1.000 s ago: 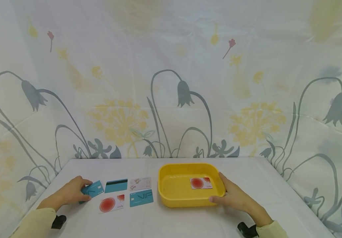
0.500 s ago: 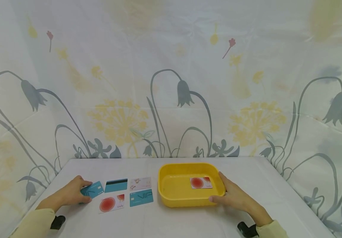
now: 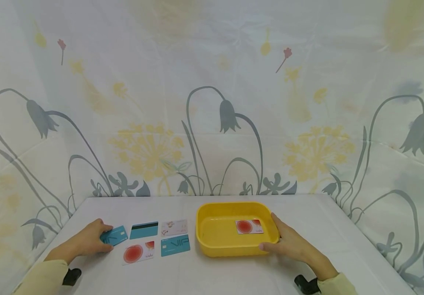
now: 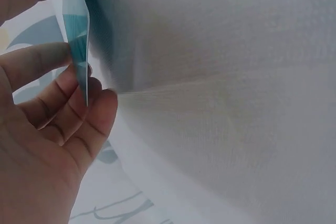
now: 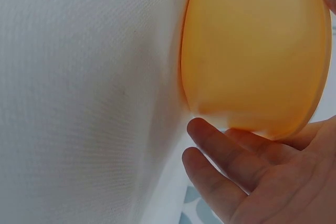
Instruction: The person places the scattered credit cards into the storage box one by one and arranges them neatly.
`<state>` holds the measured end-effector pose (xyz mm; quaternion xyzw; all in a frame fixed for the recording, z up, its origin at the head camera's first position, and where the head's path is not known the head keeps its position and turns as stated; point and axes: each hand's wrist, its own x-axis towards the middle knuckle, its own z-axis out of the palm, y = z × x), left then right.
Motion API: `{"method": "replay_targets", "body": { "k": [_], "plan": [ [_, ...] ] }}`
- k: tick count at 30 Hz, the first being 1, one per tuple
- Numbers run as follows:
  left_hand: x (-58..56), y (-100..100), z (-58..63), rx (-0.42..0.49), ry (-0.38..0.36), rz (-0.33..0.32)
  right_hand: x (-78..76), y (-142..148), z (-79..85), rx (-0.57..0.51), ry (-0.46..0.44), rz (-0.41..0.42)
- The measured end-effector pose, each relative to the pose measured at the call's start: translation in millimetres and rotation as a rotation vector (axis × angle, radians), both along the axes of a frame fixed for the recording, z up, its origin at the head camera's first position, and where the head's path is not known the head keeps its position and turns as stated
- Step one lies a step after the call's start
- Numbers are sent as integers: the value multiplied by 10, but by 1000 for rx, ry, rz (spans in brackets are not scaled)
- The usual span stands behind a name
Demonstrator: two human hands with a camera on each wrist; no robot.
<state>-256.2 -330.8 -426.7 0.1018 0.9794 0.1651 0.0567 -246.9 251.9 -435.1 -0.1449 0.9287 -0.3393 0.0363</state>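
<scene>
Between thumb and fingers, my left hand (image 3: 90,239) pinches a teal chip card (image 3: 115,235) at the left of the table. The left wrist view shows that card (image 4: 79,40) almost edge-on in the fingers. At the right end of a yellow plastic tray (image 3: 230,251), my right hand (image 3: 289,243) grips the wall, thumb at the front and fingers toward the back. In the right wrist view, fingertips touch the tray's end (image 5: 252,51). A card with a red circle (image 3: 249,227) lies inside the tray.
Several cards lie flat between the left hand and the tray: a teal one with a black stripe (image 3: 144,230), a pale floral one (image 3: 174,228), a teal VIP card (image 3: 175,245) and a red-circle card (image 3: 138,253). A patterned curtain (image 3: 212,102) hangs behind the white table (image 3: 234,278).
The teal card in my left hand has shifted very slightly, with small finger movements. My right hand, the tray and the other cards stay where they were.
</scene>
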Motion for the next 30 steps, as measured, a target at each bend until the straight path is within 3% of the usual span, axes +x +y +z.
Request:
{"method": "replay_targets", "body": {
  "k": [16, 30],
  "plan": [
    [-6, 11, -17, 0, 91, -14, -5, 10, -16, -3, 1, 1],
    [-85, 228, 18, 41, 189, -76, -10, -3, -11, -15, -25, -9]
  ]
}}
